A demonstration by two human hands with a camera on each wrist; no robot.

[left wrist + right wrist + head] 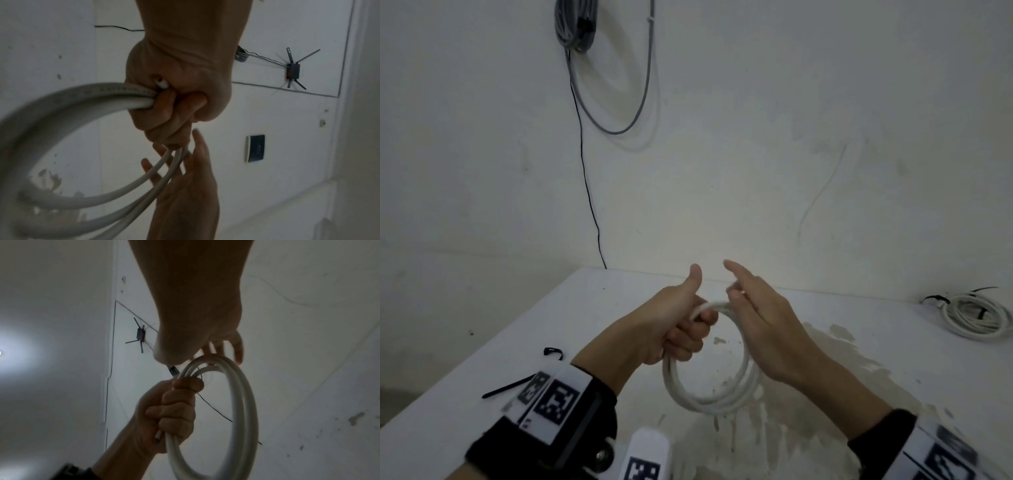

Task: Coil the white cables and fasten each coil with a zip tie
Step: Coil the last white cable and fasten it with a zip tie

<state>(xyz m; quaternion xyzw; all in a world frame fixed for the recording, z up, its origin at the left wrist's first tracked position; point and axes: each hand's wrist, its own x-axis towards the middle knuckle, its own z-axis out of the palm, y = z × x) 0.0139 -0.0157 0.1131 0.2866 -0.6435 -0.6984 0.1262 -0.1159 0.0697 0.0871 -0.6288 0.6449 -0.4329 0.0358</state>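
A white cable coil (pixel 709 399) of several loops hangs upright above the table. My left hand (pixel 681 329) grips its upper left part in a fist with the thumb up; in the left wrist view (pixel 170 105) the loops (pixel 61 97) run out of the fist. My right hand (pixel 750 308) lies against the top of the coil with the index finger straight. Its fingers (pixel 185 186) are spread behind the strands. A cable end plug (pixel 173 369) shows between the two hands, beside the coil (pixel 242 402). Black zip ties (pixel 506 389) lie on the table at left.
A second white coil (pixel 976 318) with a black tie round it lies at the table's far right. The white table (pixel 482 342) has stains in the middle and meets the wall behind. A small curled black tie (pixel 553 353) lies left. Grey cables (pixel 575 24) hang on the wall.
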